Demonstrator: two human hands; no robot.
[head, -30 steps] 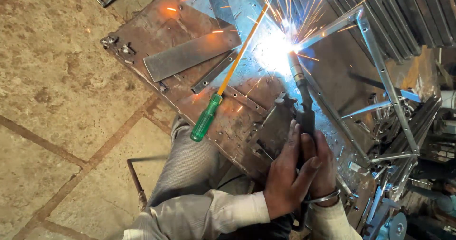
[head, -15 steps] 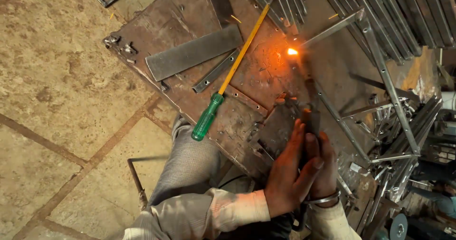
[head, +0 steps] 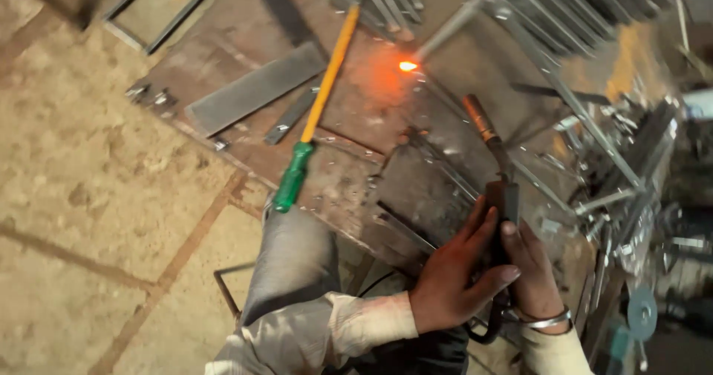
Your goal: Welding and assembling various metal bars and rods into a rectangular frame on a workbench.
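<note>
Both hands, left hand [head: 454,282] and right hand [head: 531,275], wrap their fingers around the welding torch [head: 496,171], wrists bent inward.

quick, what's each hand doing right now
Left hand: closed around the welding torch handle.
Right hand: closed on the same torch from the other side.

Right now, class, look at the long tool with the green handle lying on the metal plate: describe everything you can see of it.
The green-handled tool looks like a large screwdriver: a ribbed green plastic grip and a long, straight yellow-orange shaft. It lies flat and diagonal on the rusty steel plate, handle toward the person's knee and overhanging the plate's near edge, shaft running up toward the stacked rods, where its tip is hidden. No hand touches it; a flat grey bar lies just to its left.
</note>
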